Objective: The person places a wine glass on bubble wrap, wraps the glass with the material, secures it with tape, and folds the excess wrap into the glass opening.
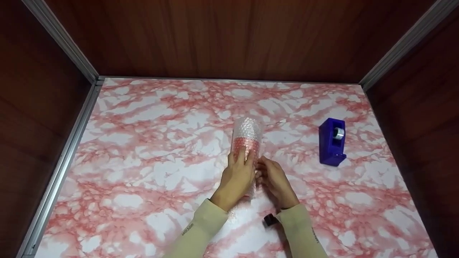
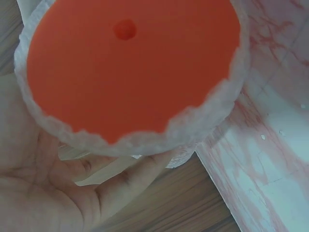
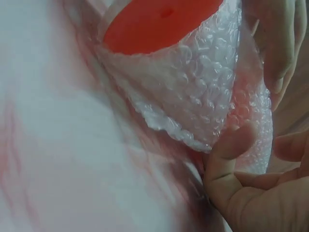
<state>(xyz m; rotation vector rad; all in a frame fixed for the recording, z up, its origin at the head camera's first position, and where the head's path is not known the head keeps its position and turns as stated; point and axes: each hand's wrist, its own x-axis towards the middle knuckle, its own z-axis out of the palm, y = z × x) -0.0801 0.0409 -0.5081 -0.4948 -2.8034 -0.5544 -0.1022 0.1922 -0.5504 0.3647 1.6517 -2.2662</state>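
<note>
An orange-red cylinder [image 1: 248, 144] lies wrapped in clear bubble wrap [image 1: 250, 125] in the middle of the table. Its flat end [image 2: 145, 72] has a small round dimple in the middle. My left hand [image 1: 237, 179] rests over the roll with fingers spread along it. At the roll's right side, my right hand [image 1: 274, 177] has bent fingers at the wrap's loose edge. In the right wrist view, the right hand [image 3: 251, 188] pinches the lower border of the bubble wrap [image 3: 193, 96], close to the table.
A blue tape dispenser [image 1: 330, 143] with a roll of clear tape [image 1: 339, 133] stands on the right of the red-and-white marbled table [image 1: 161, 172]. Dark wood panels [image 1: 229, 39] enclose the back and sides. A small black object [image 1: 269, 220] sits by the right cuff.
</note>
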